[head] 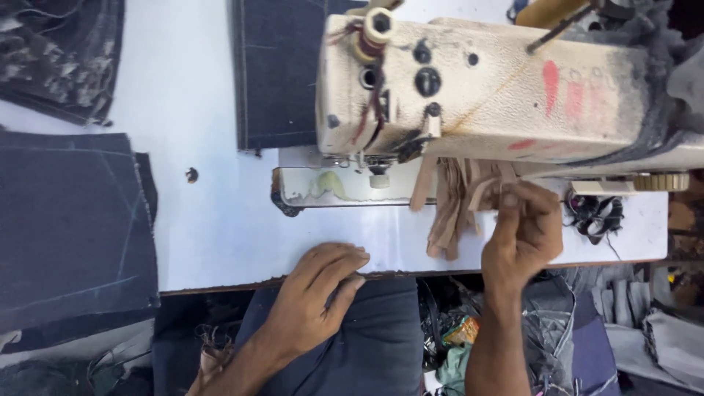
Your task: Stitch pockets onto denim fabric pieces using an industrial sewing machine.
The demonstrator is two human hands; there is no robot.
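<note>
My right hand [522, 231] pinches one tan leather-like strip from a bunch of such strips [456, 204] hanging under the arm of a worn cream sewing machine [491, 88]. My left hand [319, 290] lies flat, fingers together, on the front edge of the white table [220, 220], holding nothing. The machine's needle area and shiny metal plate [345, 187] sit just beyond my left hand.
A stack of dark denim pieces [70, 220] with chalk lines lies at the left. Another denim panel [275, 73] lies behind the machine, more dark fabric [62, 55] at the top left. A black tangle [594, 216] rests at the right. My lap and scraps lie below the table.
</note>
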